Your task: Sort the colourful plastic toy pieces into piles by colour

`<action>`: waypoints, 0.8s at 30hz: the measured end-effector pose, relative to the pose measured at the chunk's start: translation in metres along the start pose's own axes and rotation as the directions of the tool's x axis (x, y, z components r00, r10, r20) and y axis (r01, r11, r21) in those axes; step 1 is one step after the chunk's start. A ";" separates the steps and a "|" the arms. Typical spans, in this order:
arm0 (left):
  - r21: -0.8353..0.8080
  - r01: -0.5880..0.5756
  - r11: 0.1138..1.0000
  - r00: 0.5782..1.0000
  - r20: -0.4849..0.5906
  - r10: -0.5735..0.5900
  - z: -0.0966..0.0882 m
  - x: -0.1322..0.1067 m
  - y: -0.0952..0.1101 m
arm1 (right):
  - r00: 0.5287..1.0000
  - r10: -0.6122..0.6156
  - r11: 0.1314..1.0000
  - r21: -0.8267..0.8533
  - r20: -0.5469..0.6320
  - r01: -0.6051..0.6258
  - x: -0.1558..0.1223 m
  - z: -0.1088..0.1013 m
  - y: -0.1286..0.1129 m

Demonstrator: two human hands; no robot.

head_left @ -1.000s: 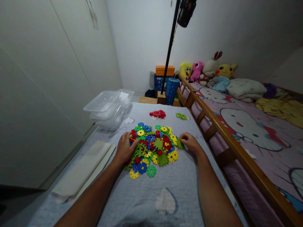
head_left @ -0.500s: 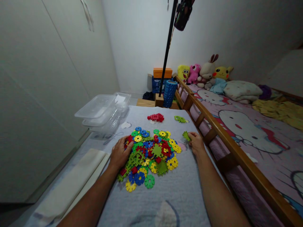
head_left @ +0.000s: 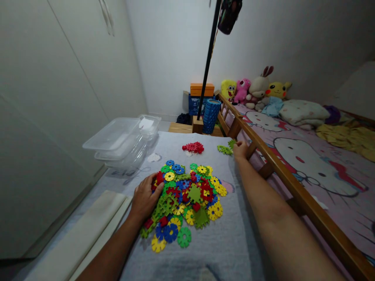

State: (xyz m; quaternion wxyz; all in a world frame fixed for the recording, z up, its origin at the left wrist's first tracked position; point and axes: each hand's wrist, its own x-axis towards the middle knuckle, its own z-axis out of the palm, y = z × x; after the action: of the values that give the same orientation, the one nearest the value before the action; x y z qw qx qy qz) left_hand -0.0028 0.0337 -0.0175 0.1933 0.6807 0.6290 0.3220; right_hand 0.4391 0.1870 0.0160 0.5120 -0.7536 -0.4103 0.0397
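A mixed heap of plastic building pieces (head_left: 194, 193), gear-edged squares and notched discs in red, green, blue and yellow, lies on the cloth. My left hand (head_left: 146, 195) rests at the heap's left edge, fingers spread over a red piece. At the far right, my right hand (head_left: 240, 150) pinches a green gear-edged piece (head_left: 232, 143) just above a small group of green pieces (head_left: 224, 150). A pile of red pieces (head_left: 193, 147) sits to the left of that group, behind the heap.
Stacked clear plastic boxes (head_left: 117, 134) stand at the left, with a folded cream cloth (head_left: 79, 238) nearer. A wooden bed rail (head_left: 269, 160) runs along the right side. Behind the far edge rise a black pole (head_left: 206, 70) and a blue foam roller (head_left: 211, 116).
My right hand has moved away from me with the green piece, from beside the heap to the small green group. My left hand stays at the heap's left edge.
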 end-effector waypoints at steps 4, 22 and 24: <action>-0.010 -0.009 1.000 1.000 -0.011 0.009 0.000 0.000 -0.001 | 1.000 -0.008 0.992 -0.128 -0.002 0.008 0.008 0.008 -0.003; -0.045 0.001 0.999 1.000 0.021 0.000 -0.001 0.000 -0.003 | 0.995 -0.074 0.997 -0.005 0.063 0.074 -0.034 -0.003 0.007; -0.064 -0.010 0.998 1.000 0.016 0.011 -0.001 0.000 -0.003 | 0.999 0.015 0.993 0.115 0.043 -0.020 -0.049 -0.013 0.011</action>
State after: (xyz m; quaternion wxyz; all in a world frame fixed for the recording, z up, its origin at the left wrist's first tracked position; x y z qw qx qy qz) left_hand -0.0061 0.0339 -0.0186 0.2184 0.6802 0.6133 0.3371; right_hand 0.4192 0.1441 -0.0042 0.5454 -0.7254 -0.4114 0.0838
